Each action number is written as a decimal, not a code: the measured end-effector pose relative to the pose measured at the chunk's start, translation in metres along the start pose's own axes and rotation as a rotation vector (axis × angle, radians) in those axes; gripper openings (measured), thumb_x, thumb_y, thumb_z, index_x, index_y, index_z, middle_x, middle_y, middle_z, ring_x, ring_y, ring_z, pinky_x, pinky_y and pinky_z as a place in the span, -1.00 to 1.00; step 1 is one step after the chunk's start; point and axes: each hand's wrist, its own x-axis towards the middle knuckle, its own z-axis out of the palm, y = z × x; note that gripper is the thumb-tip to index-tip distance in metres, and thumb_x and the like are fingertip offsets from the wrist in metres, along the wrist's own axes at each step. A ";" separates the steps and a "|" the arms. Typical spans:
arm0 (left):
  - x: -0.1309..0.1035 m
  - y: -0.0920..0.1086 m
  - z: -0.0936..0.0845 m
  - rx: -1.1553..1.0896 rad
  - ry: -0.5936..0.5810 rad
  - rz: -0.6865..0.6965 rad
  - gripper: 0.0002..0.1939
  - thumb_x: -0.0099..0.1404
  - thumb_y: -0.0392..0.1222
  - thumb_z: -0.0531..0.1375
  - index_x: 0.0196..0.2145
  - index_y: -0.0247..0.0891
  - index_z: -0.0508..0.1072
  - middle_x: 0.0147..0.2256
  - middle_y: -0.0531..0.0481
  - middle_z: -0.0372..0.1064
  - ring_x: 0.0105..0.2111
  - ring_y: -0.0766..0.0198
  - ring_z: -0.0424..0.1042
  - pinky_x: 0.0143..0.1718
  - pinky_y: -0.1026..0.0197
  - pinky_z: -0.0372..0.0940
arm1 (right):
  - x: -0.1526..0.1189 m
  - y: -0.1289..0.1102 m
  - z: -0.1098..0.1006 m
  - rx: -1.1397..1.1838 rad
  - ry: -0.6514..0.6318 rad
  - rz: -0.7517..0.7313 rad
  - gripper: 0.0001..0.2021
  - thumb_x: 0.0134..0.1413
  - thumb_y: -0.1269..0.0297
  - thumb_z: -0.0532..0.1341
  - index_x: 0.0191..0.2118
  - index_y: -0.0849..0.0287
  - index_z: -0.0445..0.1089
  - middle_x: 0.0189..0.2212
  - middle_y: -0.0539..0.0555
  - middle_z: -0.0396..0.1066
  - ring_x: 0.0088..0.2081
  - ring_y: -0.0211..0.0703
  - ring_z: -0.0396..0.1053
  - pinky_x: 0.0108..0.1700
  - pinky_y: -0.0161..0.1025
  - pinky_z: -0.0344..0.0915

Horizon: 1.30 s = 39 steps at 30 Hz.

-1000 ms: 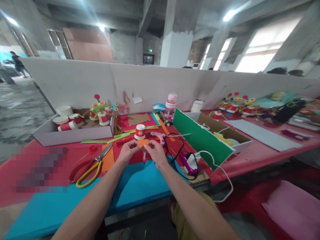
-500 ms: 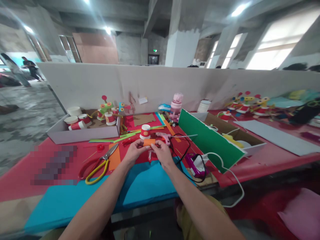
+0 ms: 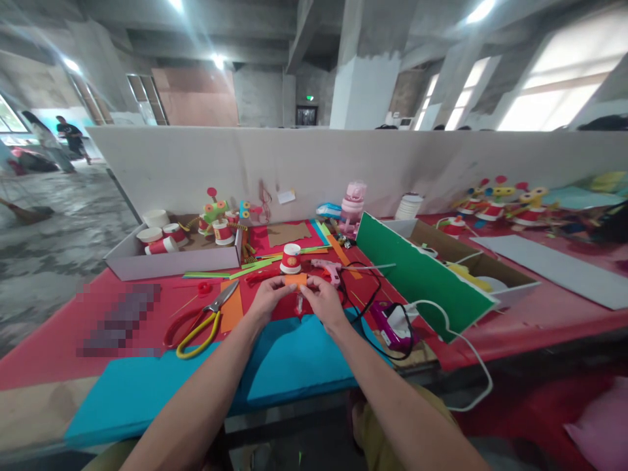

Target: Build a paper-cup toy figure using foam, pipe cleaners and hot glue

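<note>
A small orange paper piece [image 3: 296, 280] is held between my two hands, just in front of a red and white paper cup [image 3: 291, 259]. My left hand [image 3: 269, 296] pinches its left side, and my right hand [image 3: 321, 298] grips its right side. Close behind my right hand lies a pink glue gun [image 3: 330, 269]. Scissors with red and yellow handles [image 3: 200, 326] rest to the left, partly over an orange sheet [image 3: 232, 310]. Beneath my forearms is a blue padded sheet [image 3: 289, 356].
A box with cups and a figure [image 3: 171, 265] stands at the left. On the right are a green board [image 3: 417, 275], an open box [image 3: 513, 285] and a purple power strip [image 3: 392, 327] with cables. A white partition [image 3: 304, 157] runs behind.
The whole view has shifted slightly, so the table's things appear farther right. My fingers have moved a little on the orange piece, and less of it shows.
</note>
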 end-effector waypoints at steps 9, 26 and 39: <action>0.001 -0.001 0.000 0.023 0.041 -0.001 -0.63 -0.14 0.01 0.46 -0.51 -0.32 0.51 -0.48 0.02 0.45 -0.46 0.36 0.36 -0.36 0.32 0.21 | 0.000 0.001 -0.003 -0.074 -0.008 -0.113 -0.82 -0.02 0.14 0.19 -0.42 0.15 0.34 -0.46 0.04 0.46 -0.46 -0.14 0.39 -0.37 -0.24 0.30; 0.006 -0.008 -0.005 0.058 0.108 -0.043 -0.52 -0.01 0.22 0.33 -0.52 -0.32 0.46 -0.59 0.07 0.35 -0.58 0.38 0.26 -0.53 0.33 0.12 | 0.002 0.008 0.000 -0.161 0.059 -0.082 -0.82 -0.02 0.13 0.17 -0.41 0.15 0.35 -0.51 0.02 0.44 -0.51 -0.16 0.38 -0.44 -0.28 0.29; 0.007 -0.009 -0.008 0.035 0.119 -0.051 -0.56 0.01 0.18 0.34 -0.49 -0.31 0.49 -0.54 0.02 0.40 -0.54 0.34 0.33 -0.48 0.31 0.19 | 0.003 0.014 0.001 -0.084 0.045 -0.032 -0.80 -0.06 0.11 0.20 -0.41 0.15 0.36 -0.48 0.02 0.46 -0.49 -0.17 0.38 -0.40 -0.25 0.33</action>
